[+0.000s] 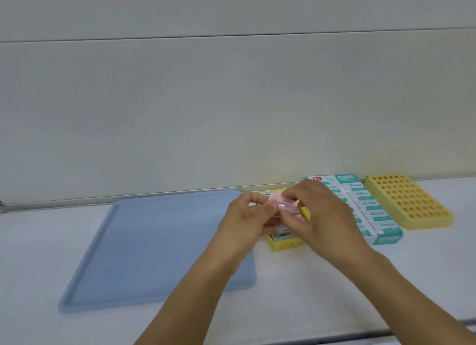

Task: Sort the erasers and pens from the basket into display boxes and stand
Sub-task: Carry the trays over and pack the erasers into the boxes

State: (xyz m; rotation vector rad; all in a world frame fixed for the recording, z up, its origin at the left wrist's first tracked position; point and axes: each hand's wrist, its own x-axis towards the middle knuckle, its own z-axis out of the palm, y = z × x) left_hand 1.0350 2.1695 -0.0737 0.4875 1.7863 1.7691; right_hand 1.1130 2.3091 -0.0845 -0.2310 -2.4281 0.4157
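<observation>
Both hands meet above the yellow cardboard display box (284,243), which stands on the white worktop (309,288) near its back edge, between the flat blue plastic tray (144,241) and the teal-and-white display box (371,210). The small pink wrapped erasers (280,203) are held between the two hands, directly over the open yellow box. The left hand (247,216) pinches the bundle's left end with curled fingers (257,199); the right hand (322,210) closes its fingertips over the right end. The bundle's long axis runs roughly left to right, slanting slightly down toward the right hand, and so lies across the box's longer side, which runs from the front toward the back edge. Neither hand is nearer: the erasers lie at the fingertips of both, ahead of the palms. The coming move appears to be a lowering into the box, which would call for turning the bundle to suit the box's rows. How many erasers are pinched cannot be told. The yellow perforated plastic pen stand (409,200) sits at the right end of the row, well apart from the hands, its holes empty.
</observation>
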